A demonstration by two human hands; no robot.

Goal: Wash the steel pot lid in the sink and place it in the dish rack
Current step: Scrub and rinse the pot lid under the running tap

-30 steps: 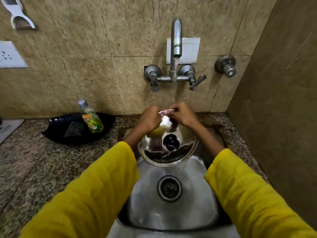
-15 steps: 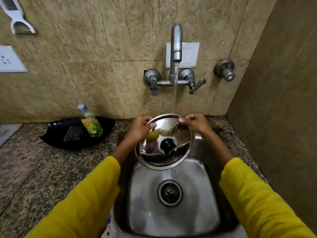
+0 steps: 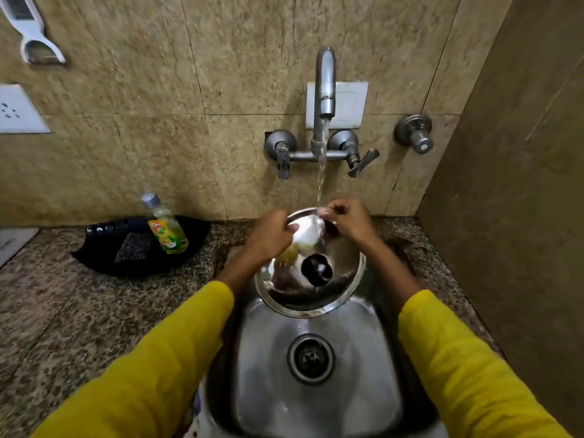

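Both hands, left hand (image 3: 268, 235) and right hand (image 3: 347, 221), grasp the round steel pot lid (image 3: 335, 298) by its far rim; best to turn it slowly so the tap stream (image 3: 321, 165) rinses everywhere.

A speckled granite desk (image 3: 63, 311) runs around a steel sink (image 3: 373, 358) set into it. On the desk's far left lies a black tray (image 3: 104, 248); a dish-soap bottle (image 3: 166, 229) leans in it beside a dark scrub pad (image 3: 136, 248).

One steel lid (image 3: 311, 279), two hands, one tap (image 3: 325, 90), one soap bottle (image 3: 164, 226), one sink (image 3: 316, 390)
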